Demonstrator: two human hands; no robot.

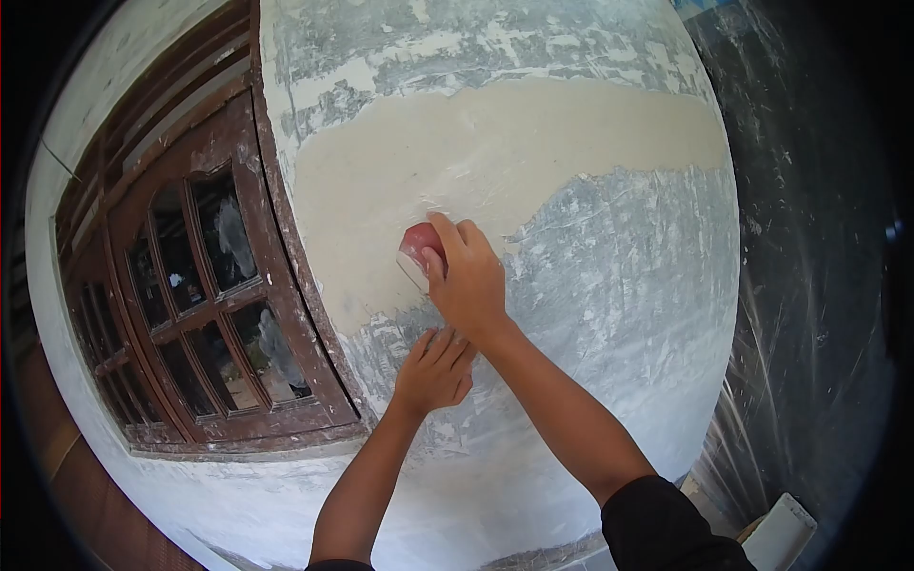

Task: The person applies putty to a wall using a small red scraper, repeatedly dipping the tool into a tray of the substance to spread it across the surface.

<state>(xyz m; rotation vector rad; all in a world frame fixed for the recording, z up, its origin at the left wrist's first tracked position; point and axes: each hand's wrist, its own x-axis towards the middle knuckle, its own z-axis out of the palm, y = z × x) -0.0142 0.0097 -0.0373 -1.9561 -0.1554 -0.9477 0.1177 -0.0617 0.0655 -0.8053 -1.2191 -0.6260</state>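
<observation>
Red scraper (418,244) gripped in right hand (470,282), fingers curled round it, pale edge angled down-left at cream coating (362,181) on wall (609,276). Left hand (433,373) open, fingers extended, palm toward wall, just below right hand, over patchy grey area. Brown window frame (307,314) off to the left.

Open room before wall (619,257) at right; right forearm (569,409) blocks lower middle; window frame (303,276) bounds left.
</observation>
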